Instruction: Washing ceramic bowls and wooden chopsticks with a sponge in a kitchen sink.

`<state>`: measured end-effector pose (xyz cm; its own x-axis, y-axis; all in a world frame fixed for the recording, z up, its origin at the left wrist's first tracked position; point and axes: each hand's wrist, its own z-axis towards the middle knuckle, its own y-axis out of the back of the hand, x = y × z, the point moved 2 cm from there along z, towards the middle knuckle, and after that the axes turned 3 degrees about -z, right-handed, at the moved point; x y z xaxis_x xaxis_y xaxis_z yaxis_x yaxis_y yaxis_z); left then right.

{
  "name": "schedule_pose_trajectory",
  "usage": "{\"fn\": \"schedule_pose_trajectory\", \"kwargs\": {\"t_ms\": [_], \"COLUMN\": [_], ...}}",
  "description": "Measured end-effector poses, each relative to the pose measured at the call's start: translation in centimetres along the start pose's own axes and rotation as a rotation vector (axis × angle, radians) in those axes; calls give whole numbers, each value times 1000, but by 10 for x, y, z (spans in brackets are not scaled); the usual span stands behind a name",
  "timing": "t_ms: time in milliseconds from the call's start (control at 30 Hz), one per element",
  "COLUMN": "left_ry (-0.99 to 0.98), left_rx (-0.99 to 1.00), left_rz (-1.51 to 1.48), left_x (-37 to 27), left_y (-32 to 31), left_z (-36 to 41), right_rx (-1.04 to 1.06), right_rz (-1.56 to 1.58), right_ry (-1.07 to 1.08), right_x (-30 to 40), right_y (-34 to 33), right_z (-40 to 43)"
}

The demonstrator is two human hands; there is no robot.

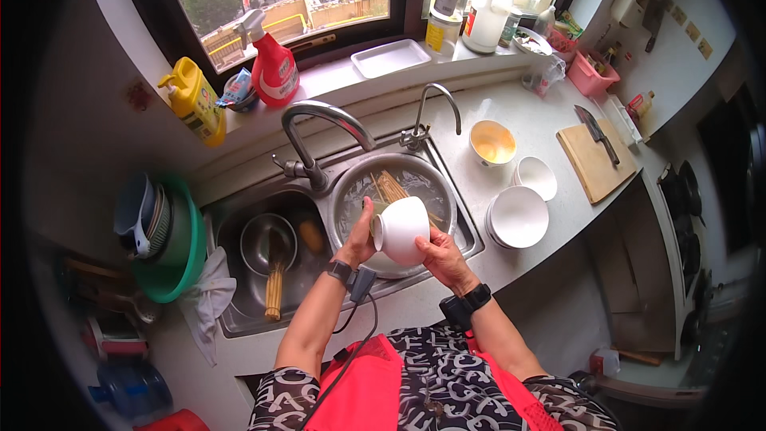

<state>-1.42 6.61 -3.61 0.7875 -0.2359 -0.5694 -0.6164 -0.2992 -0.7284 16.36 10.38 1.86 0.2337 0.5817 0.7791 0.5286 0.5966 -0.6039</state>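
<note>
My right hand (444, 258) grips the rim side of a white bowl (404, 231), which is tilted sideways with its foot to the left. At the foot is my left hand (358, 238), with a pale green scrubbing pad or cloth (378, 209) between it and the bowl; its fingers are partly hidden. Both hands are above a round metal basin (450, 191) of water set in the right sink bowl. Wooden chopsticks (392, 187) lie in that water. Another pale dish (383, 264) shows partly under the held bowl.
The left sink (239, 308) holds a steel bowl (254, 239) and a bundled brush (274, 293). Over the sinks arch a large faucet (326, 109) and a thin one (443, 91). White bowls (519, 218), an orange-stained bowl (492, 142) and a knife (598, 134) on a cutting board (589, 176) are at right.
</note>
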Motion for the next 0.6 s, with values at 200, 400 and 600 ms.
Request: {"fn": "schedule_pose_trajectory", "kwargs": {"t_ms": [200, 400, 600], "left_ry": [-344, -970, -873], "left_rx": [-152, -342, -256], "left_rz": [76, 1370, 1702], "left_x": [46, 56, 28], "left_y": [-26, -68, -75], "left_z": [-12, -30, -5], "right_rx": [-171, -274, -167], "right_rz": [303, 278, 409], "right_ry": [202, 159, -35], "right_x": [-14, -27, -33], "right_y": [16, 37, 34], "right_z": [26, 41, 26]}}
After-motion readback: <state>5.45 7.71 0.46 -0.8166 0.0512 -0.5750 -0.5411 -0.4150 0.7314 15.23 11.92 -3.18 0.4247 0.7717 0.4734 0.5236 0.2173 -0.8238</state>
